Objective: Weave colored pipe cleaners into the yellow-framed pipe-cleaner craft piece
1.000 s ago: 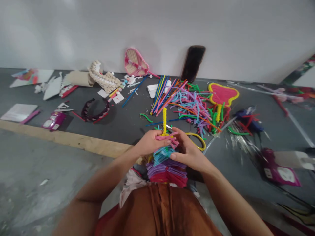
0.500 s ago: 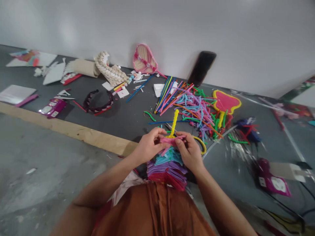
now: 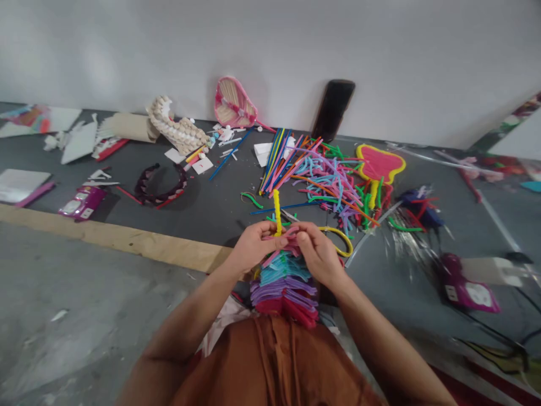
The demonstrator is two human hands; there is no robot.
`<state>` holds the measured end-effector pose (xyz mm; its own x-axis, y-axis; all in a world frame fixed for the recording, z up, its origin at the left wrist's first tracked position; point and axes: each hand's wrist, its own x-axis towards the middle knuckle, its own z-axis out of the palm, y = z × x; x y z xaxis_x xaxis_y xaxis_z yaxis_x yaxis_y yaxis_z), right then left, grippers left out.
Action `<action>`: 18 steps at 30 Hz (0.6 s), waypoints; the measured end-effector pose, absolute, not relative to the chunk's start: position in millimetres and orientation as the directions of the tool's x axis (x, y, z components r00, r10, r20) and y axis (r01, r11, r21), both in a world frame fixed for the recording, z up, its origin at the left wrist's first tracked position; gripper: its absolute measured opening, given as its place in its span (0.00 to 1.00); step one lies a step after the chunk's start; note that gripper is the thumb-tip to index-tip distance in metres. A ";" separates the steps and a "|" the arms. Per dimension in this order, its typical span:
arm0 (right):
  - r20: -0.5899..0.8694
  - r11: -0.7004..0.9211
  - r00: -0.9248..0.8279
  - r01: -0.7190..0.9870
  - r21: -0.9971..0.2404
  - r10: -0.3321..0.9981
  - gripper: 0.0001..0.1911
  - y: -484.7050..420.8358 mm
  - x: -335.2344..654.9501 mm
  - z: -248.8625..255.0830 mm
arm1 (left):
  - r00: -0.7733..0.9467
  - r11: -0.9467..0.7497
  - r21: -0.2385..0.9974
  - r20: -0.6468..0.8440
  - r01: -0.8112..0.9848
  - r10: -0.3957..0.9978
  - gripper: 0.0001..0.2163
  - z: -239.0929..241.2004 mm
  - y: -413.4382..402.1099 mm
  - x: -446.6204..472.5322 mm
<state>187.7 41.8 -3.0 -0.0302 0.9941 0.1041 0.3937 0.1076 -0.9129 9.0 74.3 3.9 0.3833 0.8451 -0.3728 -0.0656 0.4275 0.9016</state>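
Observation:
A craft of pipe cleaners (image 3: pixel 284 293) lies close to my body, layered in red, purple, light blue and pink rows, with a twisted yellow stem (image 3: pixel 277 211) standing up at its far end. My left hand (image 3: pixel 255 248) is closed at the left of the pink row, thumb and fingers pinching pink pipe cleaners (image 3: pixel 291 239). On the other side, my right hand (image 3: pixel 318 254) pinches the same pink strands between thumb and forefinger. Yellow-handled scissors (image 3: pixel 344 239) lie just beyond my right hand, partly hidden.
A heap of coloured pipe cleaners (image 3: pixel 325 175) lies ahead, near a phone (image 3: pixel 333 110) leaning on the wall. A pink-and-yellow butterfly-like piece (image 3: pixel 380 163) is to the right. Leftward are a dark headband (image 3: pixel 160 194) and a purple glue gun (image 3: pixel 84 203).
The view has turned slightly. The yellow stem has gone from leaning right to nearly upright, and both hands have shifted a little left, still pinching the pink pipe cleaners.

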 end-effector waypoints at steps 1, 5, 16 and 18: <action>0.126 0.123 -0.024 0.438 -0.890 0.992 0.16 44.0 194.5 -2.4 | 0.405 0.483 0.868 -0.403 -0.114 0.821 0.21 3.5 76.9 7.5; 0.244 0.217 -0.091 0.799 -0.561 0.966 0.14 47.3 230.1 -6.1 | 0.432 0.585 0.762 -0.444 -0.279 0.785 0.19 0.5 85.0 -10.1; 0.086 0.325 -0.316 0.934 -0.150 0.945 0.19 30.0 246.2 -23.7 | 0.410 0.478 0.806 -0.327 -0.350 0.851 0.22 -14.8 80.8 -57.5; 0.067 0.307 -0.300 0.940 -0.148 0.952 0.18 29.9 248.4 -24.7 | 0.408 0.453 0.819 -0.302 -0.351 0.862 0.22 -15.5 80.0 -58.0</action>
<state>248.4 29.9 -24.7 -0.3000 0.9516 0.0670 0.9403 0.3068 -0.1476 -58.0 80.0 -15.5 0.4076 0.8617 -0.3024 -0.3509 0.4535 0.8193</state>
